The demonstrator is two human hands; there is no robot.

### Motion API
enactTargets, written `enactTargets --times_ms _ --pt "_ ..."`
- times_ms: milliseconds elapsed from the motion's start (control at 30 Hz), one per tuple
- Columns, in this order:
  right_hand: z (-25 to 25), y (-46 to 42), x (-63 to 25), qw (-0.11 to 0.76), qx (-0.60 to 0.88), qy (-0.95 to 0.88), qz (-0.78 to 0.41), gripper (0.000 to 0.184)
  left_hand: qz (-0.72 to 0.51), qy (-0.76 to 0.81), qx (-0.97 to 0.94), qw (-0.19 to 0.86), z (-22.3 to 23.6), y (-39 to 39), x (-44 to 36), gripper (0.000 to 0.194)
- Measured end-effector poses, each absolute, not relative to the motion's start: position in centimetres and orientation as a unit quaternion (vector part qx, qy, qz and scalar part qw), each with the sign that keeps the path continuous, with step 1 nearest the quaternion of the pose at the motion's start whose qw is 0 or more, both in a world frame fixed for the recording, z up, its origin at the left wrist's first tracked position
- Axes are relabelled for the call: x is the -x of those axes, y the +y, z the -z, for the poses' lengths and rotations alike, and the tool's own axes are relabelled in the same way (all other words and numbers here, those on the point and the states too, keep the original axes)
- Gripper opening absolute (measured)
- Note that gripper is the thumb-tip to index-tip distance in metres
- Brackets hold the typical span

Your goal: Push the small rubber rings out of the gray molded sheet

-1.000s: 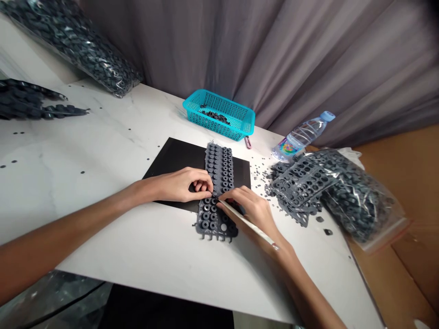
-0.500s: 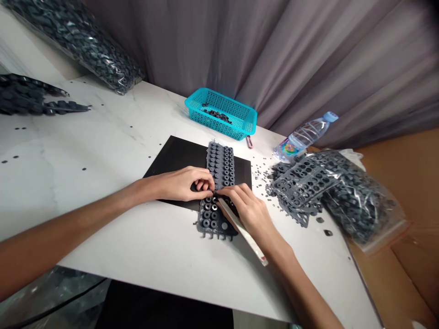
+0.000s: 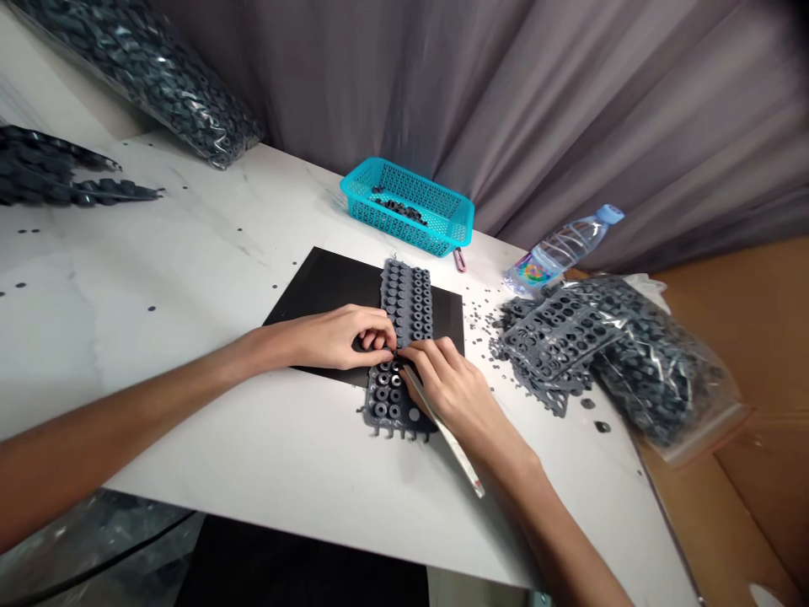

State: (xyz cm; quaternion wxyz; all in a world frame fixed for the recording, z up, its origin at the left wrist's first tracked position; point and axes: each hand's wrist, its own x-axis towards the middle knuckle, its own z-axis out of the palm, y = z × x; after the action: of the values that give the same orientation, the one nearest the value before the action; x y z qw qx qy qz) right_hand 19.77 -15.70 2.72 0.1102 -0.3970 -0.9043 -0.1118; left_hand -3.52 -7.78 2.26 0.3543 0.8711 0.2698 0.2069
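Observation:
A dark grey rubber sheet (image 3: 408,295) of round, ring-like parts in rows lies across a black board (image 3: 334,282) on the white table. My left hand (image 3: 360,337) is closed in a pinch at the sheet's middle, thumb and fingertip on the rubber. Right beside it, my right hand (image 3: 446,375) presses its fingertips to the same spot and holds a thin white stick-like tool (image 3: 458,451), which slants back under the palm toward the wrist. What lies between the fingertips is too small to make out. Ring parts show in the sheet's near end.
Behind the board stands a turquoise basket (image 3: 408,232) holding some dark parts. A small pink object (image 3: 459,260) lies by it. On the right are a water bottle (image 3: 562,249), punched-out sheets (image 3: 549,346) and a filled plastic bag (image 3: 663,371). Another full bag (image 3: 158,84) leans at back left.
My right hand has shifted slightly up and left, closer to my left hand. The white tool's rear end has swung down and toward me. My left hand stays at the sheet.

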Motion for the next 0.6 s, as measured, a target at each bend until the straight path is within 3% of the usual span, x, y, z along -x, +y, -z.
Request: enactTargets --times_ms 200,433,600 --pt "-2.7 -15.5 -19.6 0.12 0.392 -0.906 0.104 0.021 -0.221 0.266 -0.867 0.36 -2.1 -7.7 3.5 0.014" --pt "-4.0 -15.3 -20.9 0.206 0.413 -0.886 -0.045 0.012 -0.212 0.273 -0.868 0.356 -2.2 -7.8 3.6 0.015" --pt "-4.0 -15.1 -21.0 0.206 0.413 -0.885 -0.064 0.014 -0.212 0.274 -0.869 0.353 -2.3 -7.9 3.5 0.015"
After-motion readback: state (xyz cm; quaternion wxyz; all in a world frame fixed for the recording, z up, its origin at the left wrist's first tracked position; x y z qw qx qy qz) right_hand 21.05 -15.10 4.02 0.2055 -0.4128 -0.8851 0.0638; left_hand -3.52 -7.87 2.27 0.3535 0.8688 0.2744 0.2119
